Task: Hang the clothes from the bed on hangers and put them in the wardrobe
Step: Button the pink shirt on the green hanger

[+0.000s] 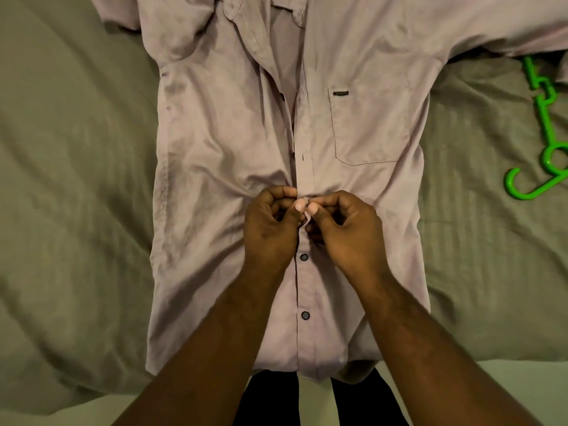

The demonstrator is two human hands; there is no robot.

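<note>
A pale pink button-up shirt lies flat on the bed, collar away from me and hem at the near edge. Its front placket runs down the middle; two dark buttons below my hands are fastened and the placket above them lies open. My left hand and my right hand meet at the placket, each pinching the shirt's front edge between thumb and fingers. A chest pocket sits on the right of the shirt. A bright green plastic hanger lies on the bed at the far right, apart from the shirt.
The grey-green bedding spreads wrinkled on both sides of the shirt. The bed's near edge crosses the bottom of the view, with pale floor and my dark trouser legs below it.
</note>
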